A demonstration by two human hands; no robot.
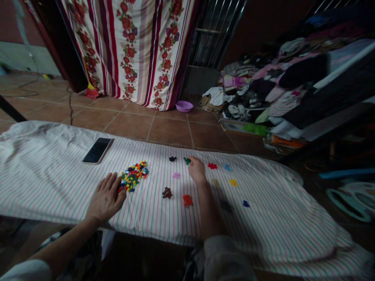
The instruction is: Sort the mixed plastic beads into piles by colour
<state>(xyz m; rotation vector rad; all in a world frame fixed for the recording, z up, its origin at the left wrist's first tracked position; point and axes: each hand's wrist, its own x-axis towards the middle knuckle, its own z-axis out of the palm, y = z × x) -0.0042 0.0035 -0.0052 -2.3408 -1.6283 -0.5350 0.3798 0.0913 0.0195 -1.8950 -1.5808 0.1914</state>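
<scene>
My left hand (106, 196) lies flat on the striped cloth, fingers stretched out, its fingertips beside a mixed heap of small coloured cubes (132, 176). My right hand (197, 169) is at the small green pile (186, 160), fingers drawn together; whether a piece is between them is hidden. Around it lie single-colour piles: black (172, 159), pink (176, 175), brown (167, 192), orange-red (187, 200), red (212, 166), light blue (227, 167), beige (215, 182), yellow (233, 182) and dark blue (246, 203).
A phone (98, 150) rests on the cloth-covered table (47, 168) to the left. Beyond the far edge are a tiled floor (166, 128), a purple basin (184, 106), a floral curtain (140, 50) and a broom (91, 91). Heaped clothes (252, 86) fill the right side.
</scene>
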